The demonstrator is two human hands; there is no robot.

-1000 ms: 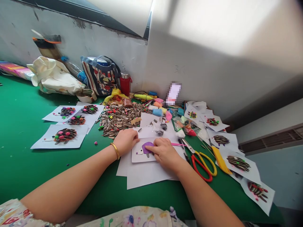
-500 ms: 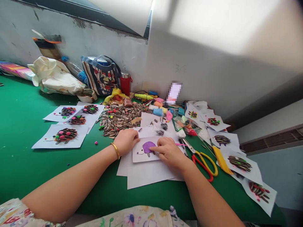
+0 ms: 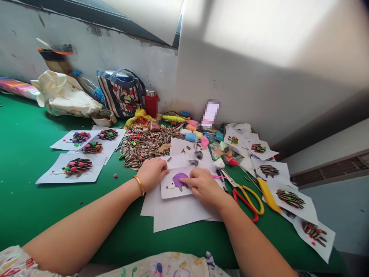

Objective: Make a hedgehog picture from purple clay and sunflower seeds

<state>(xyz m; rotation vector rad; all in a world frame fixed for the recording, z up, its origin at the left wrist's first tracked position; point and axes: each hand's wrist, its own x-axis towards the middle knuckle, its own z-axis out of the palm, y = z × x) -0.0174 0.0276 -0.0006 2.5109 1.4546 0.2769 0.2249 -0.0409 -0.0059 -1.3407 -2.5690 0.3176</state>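
A small white card [image 3: 170,193] lies on larger white sheets [image 3: 175,219], bearing a purple clay hedgehog body [image 3: 179,179] with grey feet and a drawn snout. My left hand [image 3: 153,172] rests at the card's upper left edge, its fingers pressed together on the card. The index finger of my right hand [image 3: 203,186] is stretched out and touches the purple clay, with the other fingers curled. A pink stick [image 3: 218,176] shows just beyond the right hand. Behind the left hand is a heap of striped sunflower seeds [image 3: 144,148].
Scissors [image 3: 245,196] with red and yellow handles lie at the right. Finished hedgehog cards [image 3: 98,177] sit at the left, more cards [image 3: 313,204] at the right. Bags [image 3: 122,94], a red flask [image 3: 151,104] and clay packets [image 3: 190,137] are along the wall.
The right index fingertip has shifted slightly left on the purple clay. The whole view has moved slightly; the left hand keeps its place on the card.
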